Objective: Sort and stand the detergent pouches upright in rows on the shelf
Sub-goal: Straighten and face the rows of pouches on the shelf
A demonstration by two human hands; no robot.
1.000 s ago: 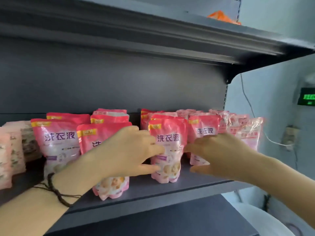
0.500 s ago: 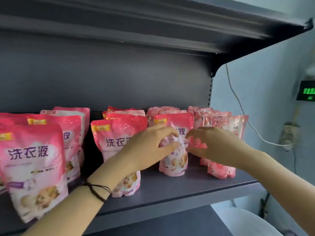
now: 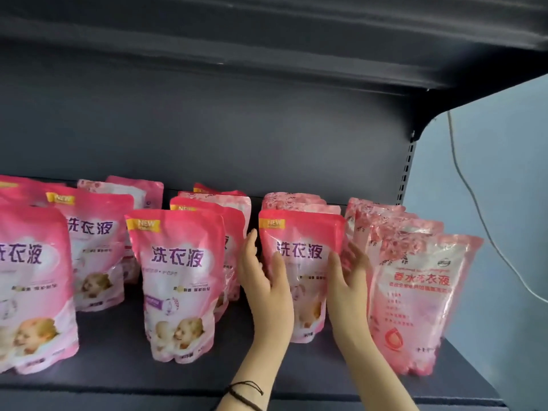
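Note:
Pink detergent pouches stand upright in several rows on a dark grey shelf [image 3: 124, 372]. My left hand [image 3: 264, 287] and my right hand [image 3: 347, 280] clasp the two sides of one front pouch [image 3: 301, 247], pink with a yellow NEW tag. It stands on the shelf board. A matching pouch [image 3: 178, 280] stands to its left. To its right is a row of paler, rose-patterned pouches, its front one [image 3: 415, 295] leaning slightly. Further matching pouches [image 3: 95, 241] fill the left side.
The shelf's back panel [image 3: 207, 129] rises behind the rows and an upper shelf [image 3: 267, 40] overhangs them. The shelf ends at the right by a blue wall with a hanging cable [image 3: 474, 203]. Bare shelf board lies in front of the pouches.
The view has moved closer and to the right. My hands went from pinching at the pouch's front to holding its two sides, and the pouch now stands straight.

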